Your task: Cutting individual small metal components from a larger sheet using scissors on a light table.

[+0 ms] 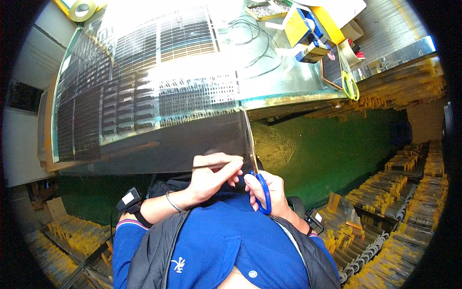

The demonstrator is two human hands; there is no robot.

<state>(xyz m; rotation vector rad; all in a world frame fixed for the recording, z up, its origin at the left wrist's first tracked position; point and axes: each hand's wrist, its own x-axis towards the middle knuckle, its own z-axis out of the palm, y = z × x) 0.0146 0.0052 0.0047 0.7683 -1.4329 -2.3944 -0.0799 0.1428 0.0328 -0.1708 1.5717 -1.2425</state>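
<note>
Blue-handled scissors [265, 188] stood just beyond the table's near edge, their long, slim metal blades pointing toward it along the right edge of a dark sheet [192, 137]. That sheet, smooth and partly see-through, lay over the table's left part and hung past its near edge; black grids and rows of small shapes covered much of it.

The table [291, 97] was glass-topped, pale green and glaring. On its right part were a blue and yellow dispenser [301, 26], a dark flat device [331, 71] and green-handled scissors [351, 85]. Beyond its near edge spread a glossy green floor [332, 144], with stacked, yellow-edged clear sleeves [385, 192] off to its right.

The right hand [269, 190] was curled around the blue handles. The left hand [216, 176], fingers bent and drawn narrow, met the sheet's near edge; whether it gripped could not be told.
</note>
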